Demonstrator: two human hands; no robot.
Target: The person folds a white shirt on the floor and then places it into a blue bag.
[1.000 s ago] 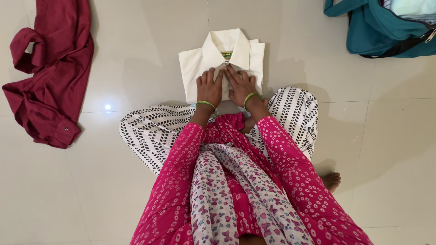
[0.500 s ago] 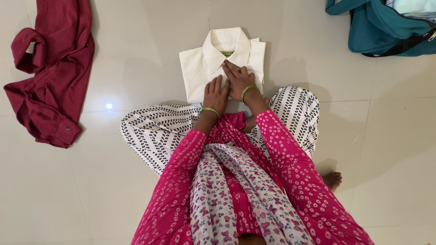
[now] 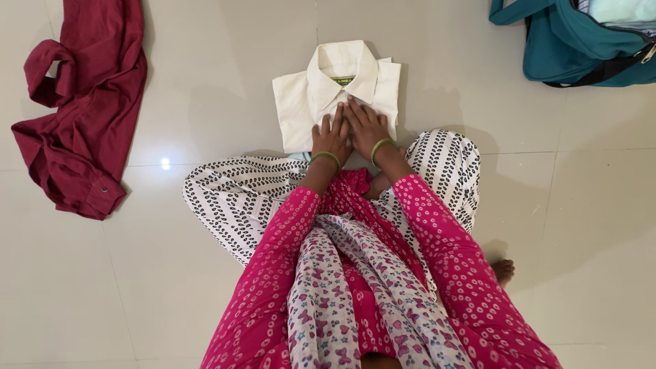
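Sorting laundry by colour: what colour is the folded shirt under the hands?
Cream white, plain; the folded shirt shows best in the head view.

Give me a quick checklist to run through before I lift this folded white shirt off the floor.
1. Fold is square, collar centred on the white shirt: ok.
2. Left hand flat on the front, fingers together: ok.
3. Right hand flat beside it, fingertips just below the collar: ok.
4. Either hand gripping an edge for the lift: not ok, both lie on top, open.
5. Near edge of the fold tidy: cannot tell, the wrists hide part of it.
6. Teal bag unzipped, top right: ok, though free room inside cannot be told.
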